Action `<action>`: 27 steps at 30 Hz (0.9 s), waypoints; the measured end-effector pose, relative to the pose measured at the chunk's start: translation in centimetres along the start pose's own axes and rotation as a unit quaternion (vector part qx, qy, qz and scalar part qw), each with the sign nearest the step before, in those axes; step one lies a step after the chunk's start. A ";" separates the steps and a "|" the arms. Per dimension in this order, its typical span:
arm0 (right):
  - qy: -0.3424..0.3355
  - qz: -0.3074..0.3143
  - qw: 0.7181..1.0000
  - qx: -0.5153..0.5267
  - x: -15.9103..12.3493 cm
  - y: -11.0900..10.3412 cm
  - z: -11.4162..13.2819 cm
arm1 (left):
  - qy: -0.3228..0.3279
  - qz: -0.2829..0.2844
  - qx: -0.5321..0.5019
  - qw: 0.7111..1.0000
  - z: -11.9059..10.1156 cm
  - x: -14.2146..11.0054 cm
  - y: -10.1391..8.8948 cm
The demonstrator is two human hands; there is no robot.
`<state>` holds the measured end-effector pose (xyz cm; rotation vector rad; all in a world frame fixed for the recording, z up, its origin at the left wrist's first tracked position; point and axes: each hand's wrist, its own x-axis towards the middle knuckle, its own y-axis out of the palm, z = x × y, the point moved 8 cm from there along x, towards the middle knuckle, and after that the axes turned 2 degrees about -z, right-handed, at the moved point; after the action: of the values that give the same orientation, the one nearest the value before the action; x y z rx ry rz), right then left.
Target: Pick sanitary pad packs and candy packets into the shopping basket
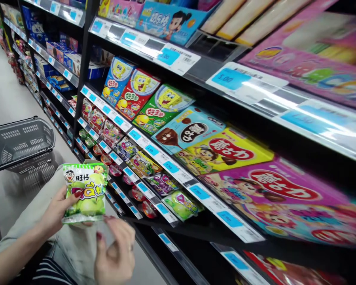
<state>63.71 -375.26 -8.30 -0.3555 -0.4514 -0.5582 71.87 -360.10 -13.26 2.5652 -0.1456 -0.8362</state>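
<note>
My left hand (57,208) is closed on a small green bag of gummy candy (86,194), its thumb with dark red nail lying across the front. The bag is held upright above my lap, with a cartoon boy and green fruit printed on it. Just below the bag's lower right corner is my right hand (115,249), slightly blurred. Its fingers are bent and the thumb stands apart from them, with nothing visible between. Whether a fingertip touches the bag's edge I cannot tell. A similar green gummy bag (182,204) lies on the shelf to the right.
A grey shopping basket (20,138) stands on the floor at left. Shelving with price tags (198,192) runs along the right. Boxed snacks (166,105) fill one tier, and several gummy bags (144,164) hang or lie under it. Jelly cups (148,208) sit lower down.
</note>
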 end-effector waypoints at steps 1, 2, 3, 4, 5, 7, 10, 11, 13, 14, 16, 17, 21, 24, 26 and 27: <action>0.090 -0.036 0.994 0.043 0.1 -0.8 -1.5 | -0.014 0.012 0.020 1.000 0.4 0.0 -0.2; 0.173 -0.037 0.980 0.096 0.0 -0.9 -2.7 | -0.023 0.023 0.049 0.998 0.9 -0.1 -0.3; 0.239 -0.011 0.960 0.148 -0.1 -0.4 -3.5 | -0.020 0.035 0.088 0.995 1.4 -0.2 -0.4; 0.287 0.028 0.939 0.190 -0.4 0.3 -3.9 | -0.005 0.045 0.134 0.990 1.8 -0.2 -0.3; 0.320 0.062 0.921 0.214 -0.7 0.8 -4.1 | 0.019 0.054 0.183 0.982 2.2 -0.3 -0.2; 0.351 0.075 0.911 0.202 -1.3 0.6 -4.8 | 0.080 0.078 0.282 0.953 2.8 -0.3 0.5; 0.356 0.008 0.926 0.123 -1.6 -2.8 -7.5 | 0.199 0.127 0.426 0.873 2.8 0.1 2.0; 0.356 -0.026 0.930 0.093 -1.6 -4.9 -8.9 | 0.249 0.126 0.473 0.835 2.2 0.5 2.3; 0.360 -0.106 0.927 0.026 -1.1 -10.0 -12.3 | 0.346 0.076 0.560 0.749 0.1 1.6 2.2; 0.358 -0.150 0.922 -0.020 -0.5 -13.0 -14.0 | 0.380 0.044 0.598 0.704 -1.1 2.4 1.9; 0.357 -0.221 0.899 -0.122 1.2 -18.5 -17.2 | 0.413 -0.003 0.661 0.626 -3.1 4.3 1.2; 0.358 -0.245 0.885 -0.170 2.3 -20.6 -18.7 | 0.411 -0.013 0.689 0.597 -3.8 5.4 0.8; 0.342 -0.267 0.856 -0.281 7.1 -24.3 -23.3 | 0.360 0.002 0.762 0.538 -4.8 8.3 0.2; 0.318 -0.259 0.858 -0.310 9.5 -24.0 -25.8 | 0.356 0.020 0.775 0.521 -4.5 8.2 0.6; 0.301 -0.256 0.861 -0.321 10.1 -23.5 -27.0 | 0.361 0.030 0.785 0.502 -4.0 7.8 0.8; 0.293 -0.256 0.861 -0.327 10.2 -23.3 -27.6 | 0.362 0.034 0.793 0.489 -3.7 7.6 0.9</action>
<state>66.51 -410.10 -21.83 -0.6918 0.2763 -1.3038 80.25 -361.27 -14.30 4.0534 -1.2011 1.3092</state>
